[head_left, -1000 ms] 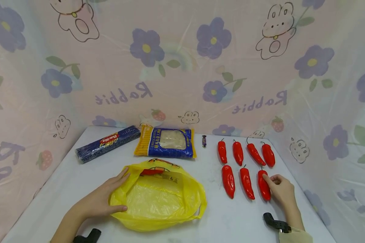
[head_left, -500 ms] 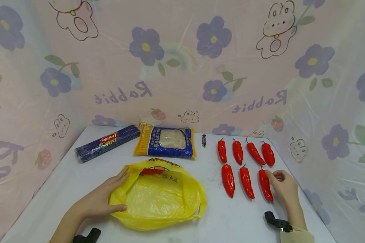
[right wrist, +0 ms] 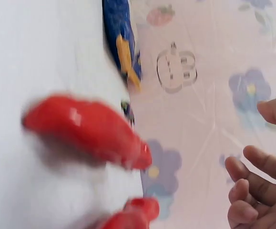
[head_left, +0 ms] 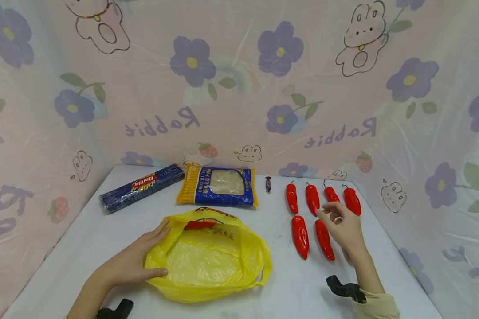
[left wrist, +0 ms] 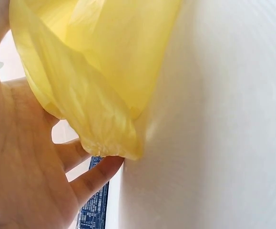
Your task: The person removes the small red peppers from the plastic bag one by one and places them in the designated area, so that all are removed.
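Observation:
My left hand [head_left: 133,261] is at the left side of a yellow plastic bag [head_left: 203,261], fingers spread and touching it, thumb over its near edge. The bag's mouth gapes upward. In the left wrist view the fingers lie against the yellow film [left wrist: 90,95]. My right hand [head_left: 343,223] hovers over the red chili peppers on the right, fingers loosely bent, with nothing between them in the right wrist view. Two front peppers [head_left: 300,238] [head_left: 324,239] lie left of it; it mostly hides a third. Behind stand out the back-row peppers [head_left: 291,198]. One pepper [right wrist: 85,129] shows blurred in the right wrist view.
A blue spaghetti pack [head_left: 141,188] lies at the back left. Beside it is a blue and yellow pasta bag [head_left: 225,188]. A small wrapped candy [head_left: 268,184] sits between that bag and the peppers. Patterned curtain [head_left: 239,88] encloses the white table [head_left: 275,288].
My right hand first touched the front-row right pepper, which shifted slightly right. It has since let go and moved left and away over the neighbouring peppers. The left hand stays at the bag.

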A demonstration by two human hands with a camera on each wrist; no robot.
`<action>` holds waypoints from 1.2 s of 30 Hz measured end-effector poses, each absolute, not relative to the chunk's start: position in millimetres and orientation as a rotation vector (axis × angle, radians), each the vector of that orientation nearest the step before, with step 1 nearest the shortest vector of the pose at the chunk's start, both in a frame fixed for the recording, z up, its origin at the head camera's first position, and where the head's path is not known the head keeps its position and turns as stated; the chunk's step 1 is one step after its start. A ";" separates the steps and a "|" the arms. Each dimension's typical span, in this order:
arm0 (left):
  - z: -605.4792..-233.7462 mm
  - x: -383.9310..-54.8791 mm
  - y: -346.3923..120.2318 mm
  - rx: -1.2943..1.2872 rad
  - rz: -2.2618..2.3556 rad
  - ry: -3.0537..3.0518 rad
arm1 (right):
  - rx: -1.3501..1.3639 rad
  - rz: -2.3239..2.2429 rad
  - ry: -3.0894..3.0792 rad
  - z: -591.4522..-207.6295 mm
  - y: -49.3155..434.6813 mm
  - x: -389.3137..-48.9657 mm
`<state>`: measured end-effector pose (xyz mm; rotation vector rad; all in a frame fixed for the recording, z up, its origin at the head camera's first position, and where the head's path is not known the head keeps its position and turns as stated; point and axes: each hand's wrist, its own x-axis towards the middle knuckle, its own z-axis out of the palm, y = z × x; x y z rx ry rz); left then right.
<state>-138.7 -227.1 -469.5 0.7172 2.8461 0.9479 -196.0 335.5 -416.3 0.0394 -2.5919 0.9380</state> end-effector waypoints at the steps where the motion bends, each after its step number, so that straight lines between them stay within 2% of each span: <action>1: -469.0 -138.6 -227.1 0.718 0.952 2.843 | 0.078 0.950 -2.585 -414.7 328.6 -196.7; 7: -467.7 -138.2 -227.0 0.723 0.951 2.841 | 0.301 0.997 -2.545 -404.0 287.0 -198.9; 26: -469.6 -140.1 -228.4 0.740 0.943 2.839 | 0.704 1.162 -2.540 -390.9 188.2 -188.0; 36: -470.2 -139.0 -228.9 0.735 0.967 2.828 | 1.085 1.304 -2.521 -393.4 128.3 -170.5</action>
